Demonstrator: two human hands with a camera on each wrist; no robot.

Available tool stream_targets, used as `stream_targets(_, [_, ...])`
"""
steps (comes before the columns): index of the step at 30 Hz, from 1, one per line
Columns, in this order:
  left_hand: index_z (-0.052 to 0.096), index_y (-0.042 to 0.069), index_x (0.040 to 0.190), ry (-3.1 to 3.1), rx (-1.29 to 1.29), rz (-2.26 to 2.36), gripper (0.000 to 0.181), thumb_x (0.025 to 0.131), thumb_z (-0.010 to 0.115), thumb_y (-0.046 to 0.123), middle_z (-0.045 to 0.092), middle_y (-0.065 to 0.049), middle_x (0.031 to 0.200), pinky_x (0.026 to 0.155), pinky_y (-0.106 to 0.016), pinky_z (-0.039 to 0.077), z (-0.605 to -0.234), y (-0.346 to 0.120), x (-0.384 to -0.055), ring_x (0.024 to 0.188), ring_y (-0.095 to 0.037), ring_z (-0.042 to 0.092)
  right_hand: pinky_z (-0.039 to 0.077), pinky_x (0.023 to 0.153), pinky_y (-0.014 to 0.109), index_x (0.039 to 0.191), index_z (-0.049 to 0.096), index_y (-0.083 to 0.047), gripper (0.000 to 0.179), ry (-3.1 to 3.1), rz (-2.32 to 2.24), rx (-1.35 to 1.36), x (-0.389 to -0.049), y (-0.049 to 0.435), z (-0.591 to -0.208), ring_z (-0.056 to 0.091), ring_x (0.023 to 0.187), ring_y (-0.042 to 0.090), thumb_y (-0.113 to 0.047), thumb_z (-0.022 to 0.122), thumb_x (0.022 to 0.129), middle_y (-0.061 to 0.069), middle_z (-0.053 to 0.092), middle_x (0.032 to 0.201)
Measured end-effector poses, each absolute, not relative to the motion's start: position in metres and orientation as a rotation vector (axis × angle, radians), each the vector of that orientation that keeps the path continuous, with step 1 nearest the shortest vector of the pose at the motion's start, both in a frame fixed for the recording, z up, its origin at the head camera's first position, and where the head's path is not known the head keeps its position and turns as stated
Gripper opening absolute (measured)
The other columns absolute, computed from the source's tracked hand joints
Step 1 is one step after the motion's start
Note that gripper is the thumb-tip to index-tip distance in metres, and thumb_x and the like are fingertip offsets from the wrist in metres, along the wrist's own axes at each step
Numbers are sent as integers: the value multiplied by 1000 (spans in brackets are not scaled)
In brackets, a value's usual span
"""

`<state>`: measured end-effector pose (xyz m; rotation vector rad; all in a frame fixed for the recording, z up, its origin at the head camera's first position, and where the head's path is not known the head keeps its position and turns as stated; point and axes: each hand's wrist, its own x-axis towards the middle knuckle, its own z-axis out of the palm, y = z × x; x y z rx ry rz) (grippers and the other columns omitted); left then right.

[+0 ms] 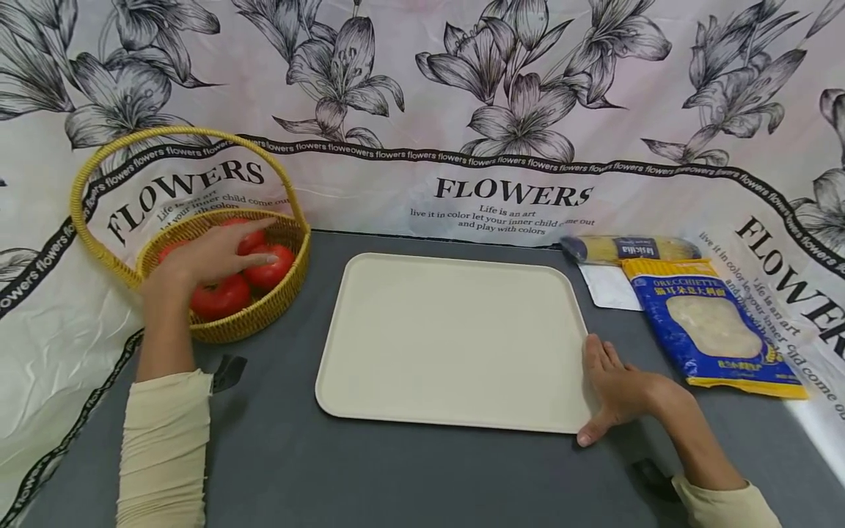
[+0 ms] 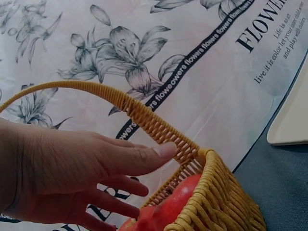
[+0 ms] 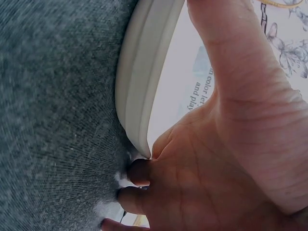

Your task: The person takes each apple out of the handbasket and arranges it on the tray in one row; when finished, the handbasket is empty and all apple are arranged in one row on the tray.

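Observation:
My left hand (image 1: 206, 257) is over the yellow woven basket (image 1: 264, 317) at the left, fingers spread above several red tomatoes (image 1: 221, 297). In the left wrist view the thumb and fingers of that hand (image 2: 91, 163) are extended, with a tomato (image 2: 180, 196) just beyond the fingertips and nothing gripped. A cream rectangular tray (image 1: 455, 345) lies flat in the middle of the table. At its right edge rests my right hand (image 1: 620, 392), fingers straight along the side and thumb near the front corner. The right wrist view shows the palm (image 3: 207, 163) beside the tray's rim (image 3: 144, 72).
To the right lies a blue and yellow orecchiette bag (image 1: 716, 326), with a long pasta pack (image 1: 627, 249) behind it. The basket's tall handle (image 1: 181, 132) arches over the left hand. A flower-printed cloth (image 1: 370, 187) covers the back and sides of the grey table (image 1: 396, 469).

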<state>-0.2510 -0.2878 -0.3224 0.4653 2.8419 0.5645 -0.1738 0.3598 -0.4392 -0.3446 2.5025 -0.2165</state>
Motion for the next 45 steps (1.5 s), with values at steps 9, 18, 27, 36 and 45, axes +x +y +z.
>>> stream_targets(9, [31, 6, 163, 2777, 414, 522, 77, 102, 66, 38, 37, -31, 163, 121, -74, 27, -325, -284, -254, 149, -53, 36, 13, 114, 85, 156, -11, 20, 170, 2497, -155, -360, -163, 340, -409, -3, 149, 69, -75, 89, 56, 48, -9, 163])
stream_targets(18, [32, 5, 163, 2755, 338, 478, 84, 96, 75, 33, 36, -33, 162, 119, -77, 27, -330, -280, -257, 150, -55, 30, 9, 111, 87, 155, -14, 20, 169, 2471, -213, -372, -166, 339, -408, -6, 148, 70, -72, 90, 58, 49, -11, 161])
stream_targets(27, [41, 3, 157, 2785, 294, 468, 80, 93, 79, 31, 34, -36, 155, 115, -77, 33, -338, -276, -262, 139, -50, 41, 9, 115, 85, 159, -16, 12, 175, 2503, -211, -364, -174, 362, -436, -9, 153, 64, -82, 86, 52, 41, -16, 166])
stream_targets(36, [36, -5, 157, 2783, 272, 402, 82, 95, 75, 34, 32, -40, 151, 115, -77, 33, -335, -274, -261, 138, -54, 39, 12, 116, 84, 161, -16, 9, 177, 2512, -198, -361, -178, 367, -447, -7, 155, 63, -85, 85, 49, 38, -16, 168])
stream_targets(45, [37, -7, 152, 2779, 214, 380, 83, 94, 75, 39, 31, -40, 150, 113, -77, 35, -336, -276, -263, 135, -53, 41, 9, 114, 86, 159, -17, 12, 176, 2508, -222, -358, -175, 360, -439, -6, 153, 65, -81, 87, 51, 41, -15, 167])
